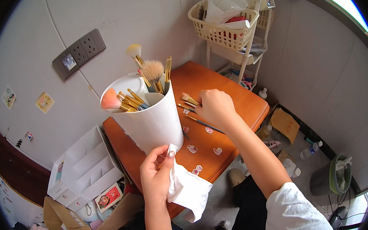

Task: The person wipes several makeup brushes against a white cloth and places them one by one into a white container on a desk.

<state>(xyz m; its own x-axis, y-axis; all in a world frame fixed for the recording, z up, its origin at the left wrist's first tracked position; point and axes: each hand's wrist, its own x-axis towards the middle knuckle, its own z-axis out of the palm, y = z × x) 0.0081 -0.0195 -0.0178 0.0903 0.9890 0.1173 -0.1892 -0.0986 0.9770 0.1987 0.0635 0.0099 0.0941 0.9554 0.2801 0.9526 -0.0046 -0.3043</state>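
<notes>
My left hand (158, 174) pinches a white cloth or tissue (190, 188) between thumb and fingers, and the cloth hangs down past the table's front edge. My right hand (215, 105) is curled low over several makeup brushes (188, 98) on the brown wooden table (234, 92). Its fingertips are hidden, so whether it grips a brush cannot be told. A thin dark-handled brush (204, 123) lies just below that hand. To the left, a white divided brush holder (152, 126) stands upright, with gold-ferruled makeup brushes in it, including a fluffy one (153, 71) and a pink-tipped one (110, 99).
Stickers (192, 148) dot the tabletop. At the left sit a white compartment organizer (83, 169) and an open cardboard box (67, 227). A cream basket (224, 29) tops the rack behind. On the floor at right are a bin (321, 178) and a plastic bottle (310, 150).
</notes>
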